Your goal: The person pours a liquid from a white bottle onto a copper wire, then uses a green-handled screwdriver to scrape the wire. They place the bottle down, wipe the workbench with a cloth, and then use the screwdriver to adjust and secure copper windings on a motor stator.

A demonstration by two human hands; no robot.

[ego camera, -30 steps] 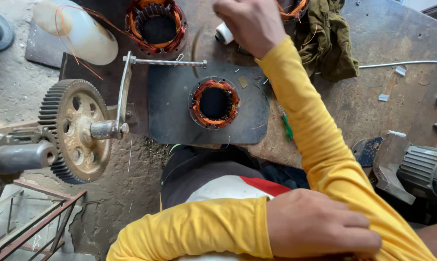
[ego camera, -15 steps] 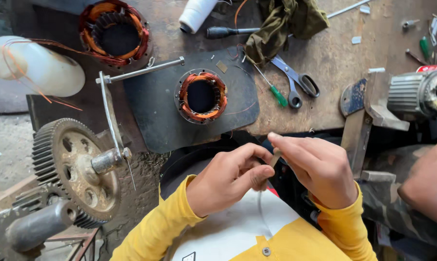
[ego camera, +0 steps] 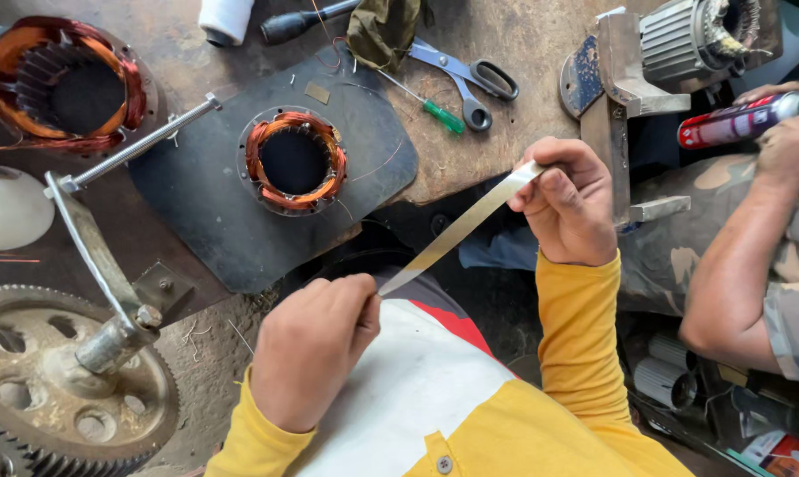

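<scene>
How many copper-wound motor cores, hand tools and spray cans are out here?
Copper-wound round motor cores: 2
Hand tools: 3 (grey-handled scissors, green-handled screwdriver, black-handled tool)
Red spray can: 1
Total: 6

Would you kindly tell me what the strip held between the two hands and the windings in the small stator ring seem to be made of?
Strip: pale grey with a dull sheen, thin and flat, stretched between left hand and right hand; probably insulating paper or film, possibly metal. Windings: bright orange, glossy bundled strands, apparently enamelled copper wire.
</scene>
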